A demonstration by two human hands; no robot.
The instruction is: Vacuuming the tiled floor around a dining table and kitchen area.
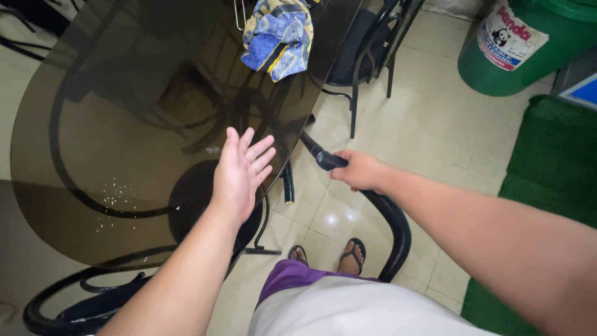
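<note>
The left hand (239, 171) hovers flat over the near edge of the dark glass counter (124, 112), its fingers (261, 149) spread wide and straight, holding nothing. Whether the palm touches the glass cannot be told.

The right hand (360, 171) is closed around a black hose (392, 218), fingers wrapped tight just behind its nozzle end (317, 154). The nozzle points up toward the rim of the counter and sits just beside it, between the two hands. From the grip the hose curves down and back in a wide loop to the person's right side, above the tiled floor (435, 118).

On the glass, well to the left of the open hand, lies a scatter of small white crumbs (115, 196) — too small to tell what they are. At the far edge of the counter rests a crumpled blue and yellow cloth (277, 37). A black metal chair (367, 43) stands beside it, and a green bin (528, 43) sits at the far right — near a green mat (553, 162). Two feet in sandals (351, 252) show below.
</note>
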